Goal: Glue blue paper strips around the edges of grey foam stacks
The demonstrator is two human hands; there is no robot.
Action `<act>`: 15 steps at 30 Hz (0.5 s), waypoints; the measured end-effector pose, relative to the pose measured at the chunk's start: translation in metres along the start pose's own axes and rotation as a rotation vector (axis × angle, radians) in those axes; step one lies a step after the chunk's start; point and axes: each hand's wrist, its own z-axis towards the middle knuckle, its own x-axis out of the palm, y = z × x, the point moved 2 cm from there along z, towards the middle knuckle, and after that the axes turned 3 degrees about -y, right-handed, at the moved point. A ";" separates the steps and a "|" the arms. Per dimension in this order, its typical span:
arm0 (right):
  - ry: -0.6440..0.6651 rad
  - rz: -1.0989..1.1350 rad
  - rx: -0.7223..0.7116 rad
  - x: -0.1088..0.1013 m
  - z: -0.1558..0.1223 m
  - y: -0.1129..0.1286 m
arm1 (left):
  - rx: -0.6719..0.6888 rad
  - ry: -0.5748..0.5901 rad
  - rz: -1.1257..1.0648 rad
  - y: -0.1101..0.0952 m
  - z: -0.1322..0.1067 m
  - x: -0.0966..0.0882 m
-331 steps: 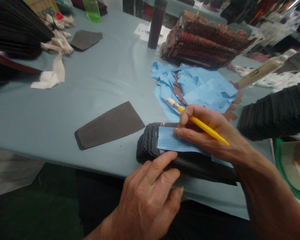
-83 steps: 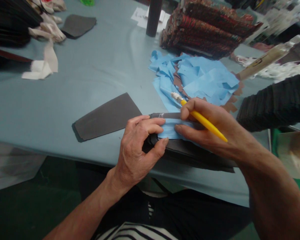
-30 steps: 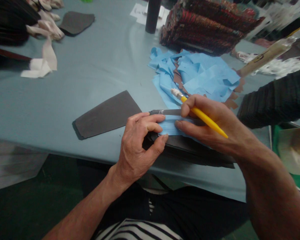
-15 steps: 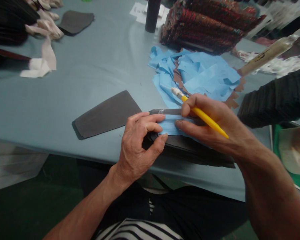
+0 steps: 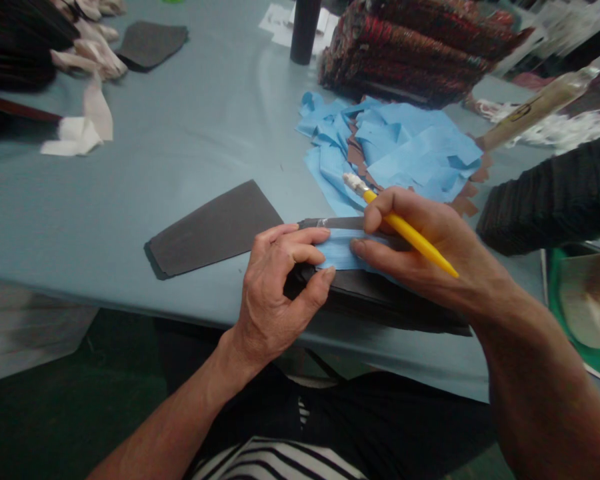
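Note:
A stack of dark grey cut pieces (image 5: pixel 380 300) lies at the table's near edge, with a blue strip (image 5: pixel 337 252) on top. My left hand (image 5: pixel 275 293) curls over the stack's left end, thumb and fingers pinching the blue strip's end. My right hand (image 5: pixel 425 247) holds a yellow brush (image 5: pixel 405 230) between thumb and fingers, bristles pointing away to the upper left, while its fingertips press on the blue strip.
A single dark grey piece (image 5: pixel 213 230) lies left of the stack. Peeled blue strips (image 5: pixel 395 150) are heaped behind. A patterned red stack (image 5: pixel 420 53), a dark bottle (image 5: pixel 304 30), white scraps (image 5: pixel 85 127) and another black stack (image 5: pixel 550 200) surround the blue-grey table (image 5: pixel 205 120).
Since eleven seconds ago my left hand has moved from the stack's front edge onto its left end and gripped the strip. Over the last second, nothing visibly changed.

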 end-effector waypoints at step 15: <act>-0.030 -0.011 0.005 0.001 0.002 0.004 | -0.003 -0.010 -0.005 0.001 -0.001 0.001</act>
